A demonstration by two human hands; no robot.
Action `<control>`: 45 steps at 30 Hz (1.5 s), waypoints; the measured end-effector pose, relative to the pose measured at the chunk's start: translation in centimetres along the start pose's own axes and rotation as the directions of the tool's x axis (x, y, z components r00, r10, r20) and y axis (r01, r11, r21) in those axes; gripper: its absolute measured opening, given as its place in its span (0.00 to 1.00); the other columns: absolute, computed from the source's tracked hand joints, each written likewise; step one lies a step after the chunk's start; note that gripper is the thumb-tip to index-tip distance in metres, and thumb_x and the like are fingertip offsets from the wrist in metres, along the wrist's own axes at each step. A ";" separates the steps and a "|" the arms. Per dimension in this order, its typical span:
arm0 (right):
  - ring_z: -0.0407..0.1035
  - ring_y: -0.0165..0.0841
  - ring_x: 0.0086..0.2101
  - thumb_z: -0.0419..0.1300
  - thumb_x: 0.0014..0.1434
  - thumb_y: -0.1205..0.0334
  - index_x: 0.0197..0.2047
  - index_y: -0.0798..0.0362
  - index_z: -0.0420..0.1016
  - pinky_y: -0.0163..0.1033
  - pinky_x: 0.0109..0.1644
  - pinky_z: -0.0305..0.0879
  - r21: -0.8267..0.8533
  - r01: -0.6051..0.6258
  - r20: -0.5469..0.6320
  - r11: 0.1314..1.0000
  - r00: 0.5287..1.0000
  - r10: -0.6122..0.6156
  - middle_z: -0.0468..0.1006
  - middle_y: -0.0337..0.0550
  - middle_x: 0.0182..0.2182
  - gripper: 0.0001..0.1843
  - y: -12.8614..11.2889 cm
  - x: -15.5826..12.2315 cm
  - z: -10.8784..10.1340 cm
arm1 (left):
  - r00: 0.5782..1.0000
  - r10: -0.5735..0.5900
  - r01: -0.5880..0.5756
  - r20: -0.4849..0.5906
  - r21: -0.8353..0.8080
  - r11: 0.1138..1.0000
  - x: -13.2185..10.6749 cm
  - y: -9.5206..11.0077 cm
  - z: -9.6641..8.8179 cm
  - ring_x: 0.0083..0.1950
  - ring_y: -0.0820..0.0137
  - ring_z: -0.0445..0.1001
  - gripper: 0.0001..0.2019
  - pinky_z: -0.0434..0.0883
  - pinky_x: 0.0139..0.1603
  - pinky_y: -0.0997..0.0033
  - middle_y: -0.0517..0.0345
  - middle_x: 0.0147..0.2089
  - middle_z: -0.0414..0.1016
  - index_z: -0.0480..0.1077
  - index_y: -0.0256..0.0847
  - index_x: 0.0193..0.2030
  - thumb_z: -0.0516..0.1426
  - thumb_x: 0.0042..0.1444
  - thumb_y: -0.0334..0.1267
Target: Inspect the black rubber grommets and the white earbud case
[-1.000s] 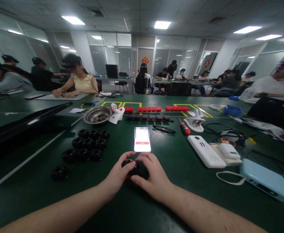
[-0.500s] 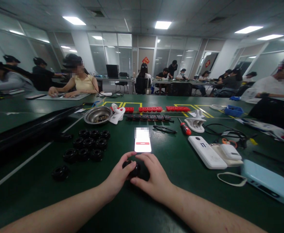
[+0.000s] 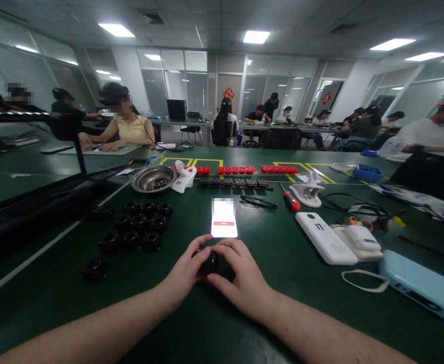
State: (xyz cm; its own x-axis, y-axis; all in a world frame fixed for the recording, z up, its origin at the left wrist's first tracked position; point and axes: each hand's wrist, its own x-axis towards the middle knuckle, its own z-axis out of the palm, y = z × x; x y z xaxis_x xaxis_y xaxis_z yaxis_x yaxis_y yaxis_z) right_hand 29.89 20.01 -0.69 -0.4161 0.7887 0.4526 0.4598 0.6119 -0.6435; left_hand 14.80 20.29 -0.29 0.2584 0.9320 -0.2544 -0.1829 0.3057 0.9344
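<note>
A glossy black rounded part (image 3: pixel 210 263) sits between my two hands, just above the green table or resting on it; I cannot tell which. My left hand (image 3: pixel 184 270) grips it from the left, thumb across its near top. Curled around its right side is my right hand (image 3: pixel 242 273), fingertips on its top and the thumb close to its lower edge. The underside is hidden. A lit phone (image 3: pixel 224 230) lies right beyond my fingers. To the left, several similar black ring-shaped parts (image 3: pixel 131 221) lie in rows, with a single one (image 3: pixel 94 268) nearer to me.
A metal bowl (image 3: pixel 154 179) holds small brass-coloured pieces. Red trays (image 3: pixel 236 170), a black strip of blocks (image 3: pixel 234 183), glasses (image 3: pixel 258 202) and a screwdriver (image 3: pixel 292 199) lie farther back. At right are a white power bank (image 3: pixel 324 240) and a light-blue box (image 3: pixel 421 283). A long black frame (image 3: pixel 80 151) stands left.
The black part has turned a little in my hands, showing a smoother rounded face. At the left, a section of the long black frame now stands raised. The view has shifted slightly.
</note>
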 end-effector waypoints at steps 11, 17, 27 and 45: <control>0.59 0.36 0.45 0.59 0.49 0.69 0.45 0.50 0.65 0.43 0.48 0.59 0.047 0.023 -0.025 0.999 0.999 -0.021 0.64 0.45 0.43 0.18 -0.2 -0.2 0.2 | 0.998 0.012 -0.014 0.063 0.029 0.999 0.2 -0.2 -0.1 0.35 0.67 0.68 0.23 0.67 0.30 0.69 0.52 0.41 0.63 0.53 0.42 0.51 0.52 0.50 0.45; 0.58 0.36 0.46 0.61 0.47 0.65 0.45 0.50 0.64 0.43 0.49 0.58 0.030 -0.026 -0.003 0.999 1.000 0.026 0.62 0.45 0.45 0.21 0.0 -0.1 0.1 | 0.999 0.019 -0.021 0.037 0.063 0.998 0.1 -0.2 -0.2 0.31 0.71 0.67 0.23 0.65 0.25 0.73 0.56 0.38 0.62 0.53 0.43 0.51 0.54 0.49 0.42; 0.59 0.34 0.44 0.61 0.48 0.69 0.43 0.52 0.65 0.40 0.48 0.59 0.070 0.049 -0.003 0.996 0.999 -0.049 0.65 0.43 0.42 0.17 -0.2 -0.1 0.0 | 0.992 0.011 -0.021 0.122 0.084 0.996 0.5 -0.7 -0.5 0.32 0.70 0.68 0.21 0.66 0.26 0.71 0.52 0.42 0.63 0.54 0.42 0.50 0.52 0.50 0.44; 0.59 0.35 0.43 0.62 0.46 0.68 0.45 0.50 0.66 0.42 0.46 0.59 -0.024 0.021 0.030 0.999 0.999 -0.021 0.65 0.43 0.41 0.21 -0.2 0.0 0.0 | 0.996 -0.020 0.012 0.086 0.086 0.996 0.3 -0.3 -0.2 0.20 0.75 0.66 0.23 0.63 0.21 0.72 0.58 0.31 0.66 0.54 0.41 0.50 0.51 0.50 0.49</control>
State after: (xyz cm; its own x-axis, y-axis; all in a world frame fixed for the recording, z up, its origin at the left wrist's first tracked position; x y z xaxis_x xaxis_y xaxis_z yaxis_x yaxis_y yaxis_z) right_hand 29.85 19.87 -0.59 -0.4490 0.7737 0.4469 0.4699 0.6299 -0.6184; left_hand 14.74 20.58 -0.67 0.3424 0.9056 -0.2504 -0.0977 0.2994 0.9491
